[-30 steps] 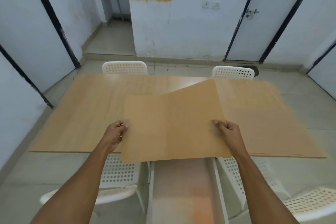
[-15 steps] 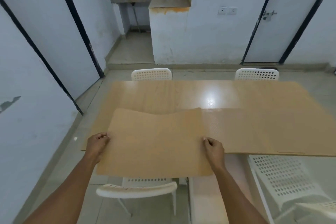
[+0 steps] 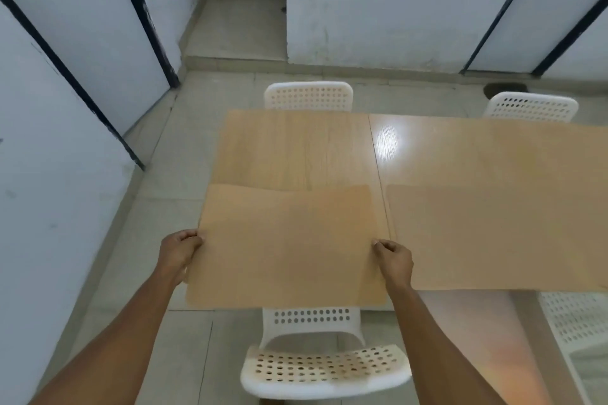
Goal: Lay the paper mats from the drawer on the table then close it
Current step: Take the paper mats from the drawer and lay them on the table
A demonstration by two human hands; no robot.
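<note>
Both hands held one paper mat (image 3: 289,246) by its opposite side edges; the left hand (image 3: 179,256) had its fingers curled round the mat's left edge, thumb on top near the upper part of that edge; the right hand (image 3: 393,261) pinched the right edge, its fingers (image 3: 378,244) bunched at the rim; neither hand was slack or spread. The mat sagged a little along its far edge, where a shallow wave showed; its far half lay over the near left corner of the table (image 3: 296,148), while its near edge hung out past the table edge, above the back of a white chair (image 3: 324,368) standing directly in front of the person.

Just beside it on the right, a second mat (image 3: 487,233) lay flat on the tabletop, a narrow strip of bare wood and the table's seam between the two; its near edge ran along the table's near edge. Below that edge, to the right of the right forearm, the pale open drawer (image 3: 477,339) stuck out toward the person.

The far half of the tabletop lay bare and shiny; two more white chairs (image 3: 309,97) (image 3: 529,107) stood at the far side, and another (image 3: 575,319) at the near right; tiled floor lay open to the left of the table.
</note>
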